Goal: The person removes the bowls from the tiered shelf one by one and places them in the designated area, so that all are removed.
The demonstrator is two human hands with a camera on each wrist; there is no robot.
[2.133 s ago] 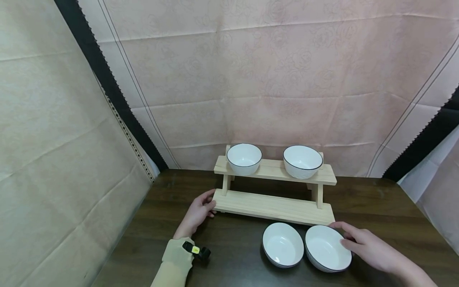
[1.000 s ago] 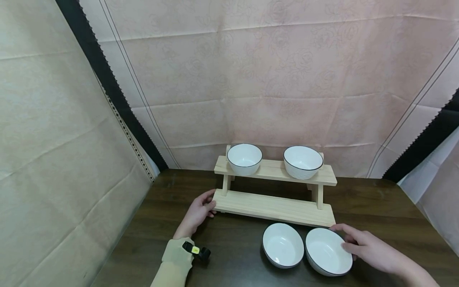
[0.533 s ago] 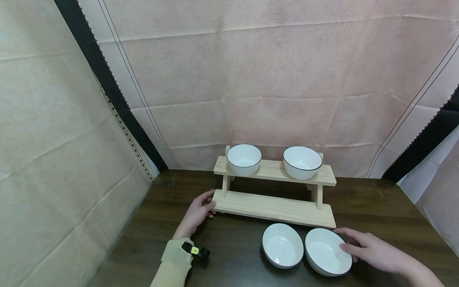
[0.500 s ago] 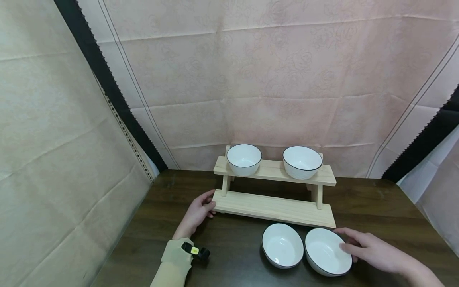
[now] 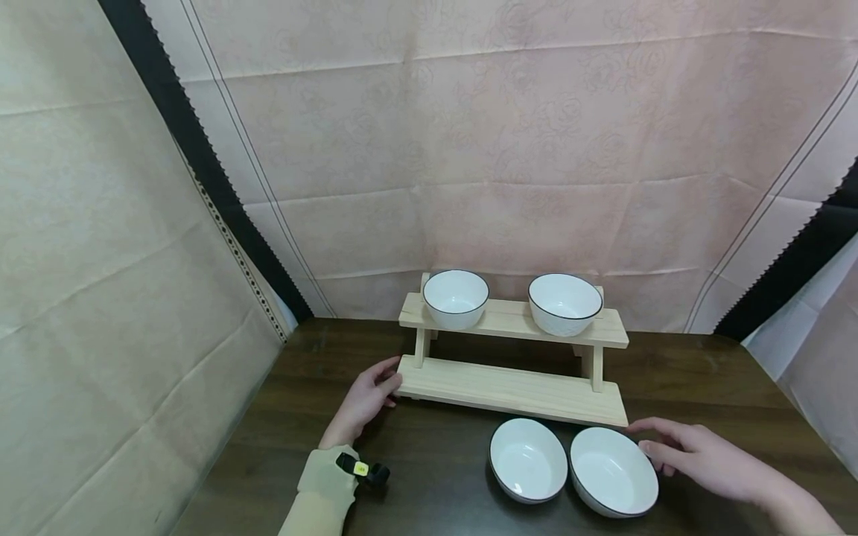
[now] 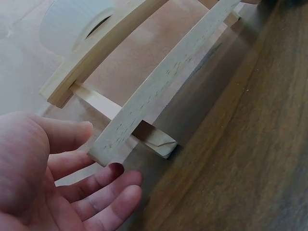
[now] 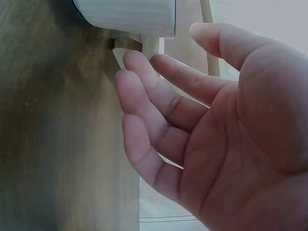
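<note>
A two-tier light wooden stand (image 5: 512,388) rests on the dark table. Two white bowls with dark rims, a left one (image 5: 456,299) and a right one (image 5: 565,304), sit on its upper shelf. My left hand (image 5: 364,400) is at the left end of the lower shelf, fingers loosely bent; in the left wrist view, the thumb is apart from the board (image 6: 159,86) and the index finger is by its end. Before the stand are a front left bowl (image 5: 528,460) and a front right bowl (image 5: 614,472). Beside the latter, my right hand (image 5: 704,458) has relaxed, spread fingers holding nothing.
The brown wooden table (image 5: 415,476) has rounded far corners. Pale patterned cloth (image 5: 509,149) hangs behind it, and another cloth panel (image 5: 134,313) stands along the left side. The two front bowls are close together, near the stand's front edge.
The front right bowl has shifted slightly toward me. My right hand has moved right, its thumb leaving that bowl's rim. My left hand has drawn slightly left from the shelf end.
</note>
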